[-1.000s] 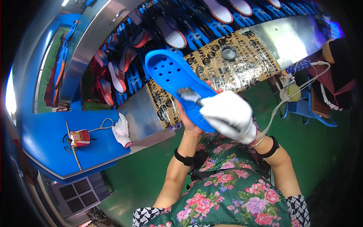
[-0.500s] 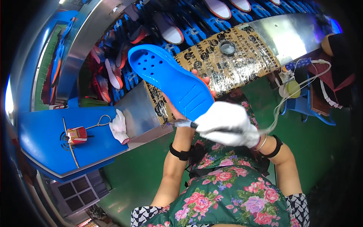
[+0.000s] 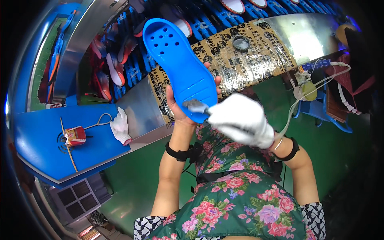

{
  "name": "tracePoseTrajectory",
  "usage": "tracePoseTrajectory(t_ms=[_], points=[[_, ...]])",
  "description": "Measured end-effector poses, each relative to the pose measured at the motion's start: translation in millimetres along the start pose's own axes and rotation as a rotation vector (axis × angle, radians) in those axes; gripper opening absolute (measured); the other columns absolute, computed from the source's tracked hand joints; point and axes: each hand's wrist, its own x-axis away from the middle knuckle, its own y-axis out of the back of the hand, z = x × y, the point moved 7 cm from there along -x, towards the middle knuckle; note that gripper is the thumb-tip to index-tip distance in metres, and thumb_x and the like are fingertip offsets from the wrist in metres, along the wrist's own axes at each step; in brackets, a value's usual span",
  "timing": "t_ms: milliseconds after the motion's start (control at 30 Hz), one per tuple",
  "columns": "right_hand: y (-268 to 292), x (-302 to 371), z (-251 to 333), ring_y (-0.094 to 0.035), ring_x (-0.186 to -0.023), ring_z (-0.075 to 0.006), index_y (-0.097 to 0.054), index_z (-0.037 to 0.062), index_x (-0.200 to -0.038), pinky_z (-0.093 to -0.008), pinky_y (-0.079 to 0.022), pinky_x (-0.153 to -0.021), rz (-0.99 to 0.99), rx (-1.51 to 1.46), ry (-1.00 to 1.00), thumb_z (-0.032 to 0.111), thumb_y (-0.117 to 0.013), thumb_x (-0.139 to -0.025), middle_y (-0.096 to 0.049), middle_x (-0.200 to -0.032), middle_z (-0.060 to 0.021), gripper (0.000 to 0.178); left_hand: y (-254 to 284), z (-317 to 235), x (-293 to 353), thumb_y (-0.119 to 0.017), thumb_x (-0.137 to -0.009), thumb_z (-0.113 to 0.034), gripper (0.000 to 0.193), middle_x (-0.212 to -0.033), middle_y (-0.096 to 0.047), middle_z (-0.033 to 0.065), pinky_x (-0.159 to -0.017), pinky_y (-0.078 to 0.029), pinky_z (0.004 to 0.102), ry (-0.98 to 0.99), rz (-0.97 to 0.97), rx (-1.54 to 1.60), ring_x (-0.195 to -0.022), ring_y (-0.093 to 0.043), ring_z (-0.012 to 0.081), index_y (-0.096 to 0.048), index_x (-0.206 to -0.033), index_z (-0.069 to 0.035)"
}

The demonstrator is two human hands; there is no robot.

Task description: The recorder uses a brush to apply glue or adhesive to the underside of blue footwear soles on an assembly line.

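Observation:
A bright blue shoe sole (image 3: pixel 182 66) with small round holes at its upper end lies across my bare left hand (image 3: pixel 175 105). My left fingers wrap round its lower part, with the tips showing along its right edge. My right hand (image 3: pixel 240 120), in a white knit glove, is closed round the handle of a brush (image 3: pixel 195 105). The dark bristles rest on or just over the sole's grooved lower end. Most of the handle is hidden inside the glove.
Behind the sole, a tape-wrapped cardboard sheet (image 3: pixel 262 66) bears a small round dish (image 3: pixel 241 43). On the left, a blue tabletop (image 3: pixel 36 140) carries a red box (image 3: pixel 76 136) and a loose white glove (image 3: pixel 120 126). Several shoes on blue racks (image 3: pixel 206 28) line the back; a cord (image 3: pixel 308 92) hangs at right.
The sole has moved up and turned more upright in my left hand. The brush has come from beside the sole's lower edge onto or over its grooved face.

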Motion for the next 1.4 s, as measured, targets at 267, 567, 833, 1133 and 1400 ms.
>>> tracePoseTrajectory(t_ms=[267,567,833,1133,1400], points=[[3,7,-25,-0.074,-0.089,-0.0235,-0.077,0.0054,-0.096,-0.0340,-0.058,-0.079,-0.116,-0.244,-0.252,0.002,-0.080,-0.080,-0.076,-0.098,-0.0095,0.017,-10,-6,2,-0.060,-0.086,-0.072,0.109,-0.156,-0.035,0.0263,-0.098,-0.055,0.0596,0.079,0.119,-0.018,-0.126,-0.055,0.0513,-0.016,-0.161,-0.006],[-11,13,-10,-0.073,-0.093,-0.0214,-0.076,0.0053,-0.094,-0.0350,-0.058,-0.083,0.037,-0.452,-0.338,0.003,-0.081,-0.079,-0.076,-0.097,-0.0082,0.016,-15,-10,-1,-0.063,-0.082,-0.074,0.112,-0.144,-0.043,0.0274,-0.082,-0.052,0.0513,0.143,0.022,0.000,-0.104,-0.059,0.0436,-0.023,-0.157,0.000],[-30,29,13,-0.070,-0.082,-0.0219,-0.077,0.0104,-0.107,-0.0361,-0.056,-0.073,0.176,-0.116,-0.061,0.009,-0.081,-0.081,-0.076,-0.098,-0.0070,0.027,-14,-11,-6,-0.057,-0.086,-0.072,0.108,-0.145,-0.042,0.0314,-0.081,-0.054,0.0538,0.267,0.051,-0.008,-0.103,-0.059,0.0458,-0.022,-0.158,0.002],[-26,31,-1,-0.071,-0.079,-0.0226,-0.075,0.0082,-0.114,-0.0331,-0.056,-0.067,0.322,-0.104,-0.160,0.008,-0.079,-0.084,-0.075,-0.103,-0.0107,0.030,-5,-11,-1,-0.052,-0.093,-0.058,0.092,-0.143,-0.048,0.0374,-0.095,-0.054,0.0605,0.458,0.083,0.031,-0.116,-0.060,0.0563,-0.028,-0.156,0.004],[-9,2,-2,-0.072,-0.085,-0.0250,-0.078,0.0096,-0.097,-0.0358,-0.057,-0.076,0.109,-0.178,-0.140,0.004,-0.082,-0.078,-0.077,-0.100,-0.0088,0.020,-7,-13,1,-0.051,-0.094,-0.058,0.091,-0.140,-0.050,0.0378,-0.095,-0.054,0.0605,0.438,0.132,-0.021,-0.113,-0.062,0.0556,-0.029,-0.155,0.006]])
